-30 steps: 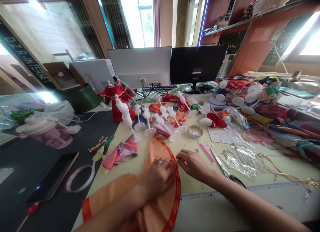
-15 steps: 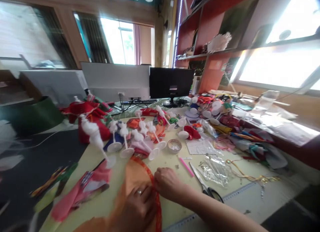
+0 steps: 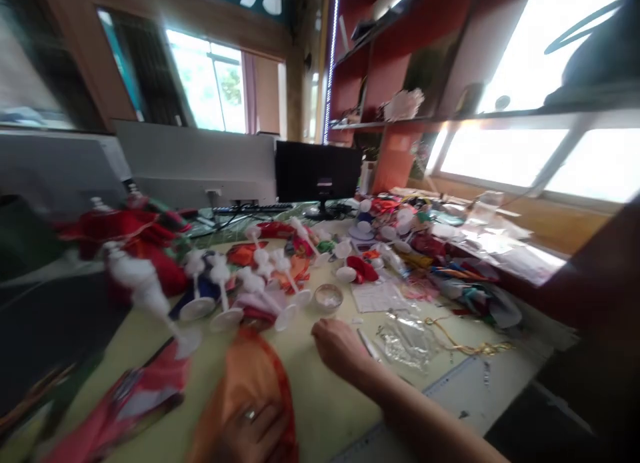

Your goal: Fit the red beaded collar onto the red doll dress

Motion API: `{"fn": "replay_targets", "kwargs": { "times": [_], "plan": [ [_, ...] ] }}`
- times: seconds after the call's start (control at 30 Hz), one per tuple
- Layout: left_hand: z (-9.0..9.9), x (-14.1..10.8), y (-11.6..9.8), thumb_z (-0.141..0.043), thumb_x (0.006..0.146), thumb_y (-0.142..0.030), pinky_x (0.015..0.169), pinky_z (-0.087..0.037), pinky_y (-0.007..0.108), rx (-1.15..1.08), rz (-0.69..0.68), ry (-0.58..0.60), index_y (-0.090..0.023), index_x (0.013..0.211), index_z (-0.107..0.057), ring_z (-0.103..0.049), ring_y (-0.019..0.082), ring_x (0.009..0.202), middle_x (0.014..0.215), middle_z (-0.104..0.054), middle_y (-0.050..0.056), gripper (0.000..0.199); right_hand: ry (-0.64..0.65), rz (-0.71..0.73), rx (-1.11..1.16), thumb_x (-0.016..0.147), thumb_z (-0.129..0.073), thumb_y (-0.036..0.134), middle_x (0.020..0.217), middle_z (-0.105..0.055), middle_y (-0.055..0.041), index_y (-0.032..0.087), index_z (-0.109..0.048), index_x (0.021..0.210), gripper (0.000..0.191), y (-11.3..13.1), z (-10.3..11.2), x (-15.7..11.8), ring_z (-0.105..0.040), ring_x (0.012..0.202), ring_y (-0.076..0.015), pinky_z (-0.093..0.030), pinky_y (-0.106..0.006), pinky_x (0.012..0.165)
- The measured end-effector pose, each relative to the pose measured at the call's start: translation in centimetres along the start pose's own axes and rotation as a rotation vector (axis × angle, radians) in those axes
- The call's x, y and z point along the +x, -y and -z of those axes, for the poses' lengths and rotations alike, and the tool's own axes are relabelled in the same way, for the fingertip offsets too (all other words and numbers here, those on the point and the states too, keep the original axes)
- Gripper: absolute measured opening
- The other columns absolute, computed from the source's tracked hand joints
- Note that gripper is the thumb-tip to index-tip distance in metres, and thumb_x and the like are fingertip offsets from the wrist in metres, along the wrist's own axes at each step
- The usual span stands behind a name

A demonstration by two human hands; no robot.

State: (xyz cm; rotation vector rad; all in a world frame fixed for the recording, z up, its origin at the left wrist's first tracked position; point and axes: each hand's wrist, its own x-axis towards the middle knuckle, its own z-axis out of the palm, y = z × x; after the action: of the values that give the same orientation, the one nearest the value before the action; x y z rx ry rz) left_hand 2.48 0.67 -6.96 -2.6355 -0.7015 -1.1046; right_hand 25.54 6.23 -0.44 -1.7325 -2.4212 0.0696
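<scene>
My left hand [image 3: 257, 426], with a ring on one finger, is at the near end of an orange cloth [image 3: 250, 366], its fingers closed over the edge. A red trim [image 3: 284, 376] runs along the cloth's curved right side. Right of the cloth and apart from it, my right hand [image 3: 341, 348] is raised over the table with its fingers pinched together. Whatever is between those fingertips is too small to make out. Just beyond this hand stands a small round bowl [image 3: 329, 306] with pale bits inside. The right forearm hides part of the table.
Several white mannequin forms on stands [image 3: 220, 276] crowd the table's middle. Pink fabric [image 3: 120, 410] lies left. To the right are a clear plastic bag [image 3: 407, 340], gold cord [image 3: 460, 345], a paper sheet [image 3: 377, 296] and heaped fabric. Monitors [image 3: 319, 176] stand behind.
My right hand has left the cloth's trimmed edge and moved away to the right. My left hand stays on the cloth. The view has turned right, and the scissors are now hidden behind the forearm.
</scene>
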Motion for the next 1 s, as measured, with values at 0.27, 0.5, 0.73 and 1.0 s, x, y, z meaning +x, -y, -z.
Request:
{"fn": "replay_targets", "kwargs": {
  "times": [0.27, 0.5, 0.73, 1.0],
  "plan": [
    [3.6, 2.3, -1.7, -0.048, 0.087, -0.017, 0.076, -0.052, 0.037, -0.098, 0.166, 0.163, -0.012, 0.11, -0.058, -0.06, 0.022, 0.085, 0.098, -0.066, 0.01, 0.025, 0.02, 0.077, 0.197, 0.087, -0.043, 0.014, 0.084, -0.066, -0.0039, 0.018, -0.061, 0.083, 0.019, 2.7, 0.3, -0.7, -0.059, 0.075, -0.0145, -0.032, -0.025, 0.063],
    [3.5, 2.7, -1.2, -0.048, 0.088, -0.022, 0.094, -0.049, 0.047, -0.061, 0.248, 0.278, -0.013, 0.123, -0.052, -0.054, 0.027, 0.111, 0.117, -0.059, 0.014, 0.036, 0.1, 0.16, 0.172, 0.084, -0.048, 0.014, 0.077, -0.063, -0.0016, 0.017, -0.059, 0.073, 0.016, 5.6, -0.6, -1.0, -0.055, 0.067, -0.0113, -0.031, -0.023, 0.059],
    [2.8, 2.2, -1.3, -0.053, 0.084, -0.019, 0.09, -0.052, 0.048, -0.004, 0.219, 0.287, -0.01, 0.112, -0.058, -0.056, 0.029, 0.107, 0.11, -0.063, 0.014, 0.03, 0.15, 0.116, 0.081, 0.086, -0.047, 0.014, 0.079, -0.065, -0.0051, 0.016, -0.061, 0.079, 0.016, 6.5, -1.0, -0.3, -0.06, 0.071, -0.0146, -0.031, -0.025, 0.06],
    [3.0, 2.2, -1.5, -0.049, 0.085, -0.018, 0.09, -0.051, 0.045, 0.018, 0.207, 0.307, -0.009, 0.115, -0.056, -0.054, 0.027, 0.11, 0.113, -0.062, 0.013, 0.032, 0.161, 0.031, -0.001, 0.084, -0.048, 0.012, 0.084, -0.068, -0.0097, 0.015, -0.061, 0.085, 0.013, 6.7, -0.4, -0.4, -0.064, 0.076, -0.0189, -0.033, -0.026, 0.062]
  ]
}}
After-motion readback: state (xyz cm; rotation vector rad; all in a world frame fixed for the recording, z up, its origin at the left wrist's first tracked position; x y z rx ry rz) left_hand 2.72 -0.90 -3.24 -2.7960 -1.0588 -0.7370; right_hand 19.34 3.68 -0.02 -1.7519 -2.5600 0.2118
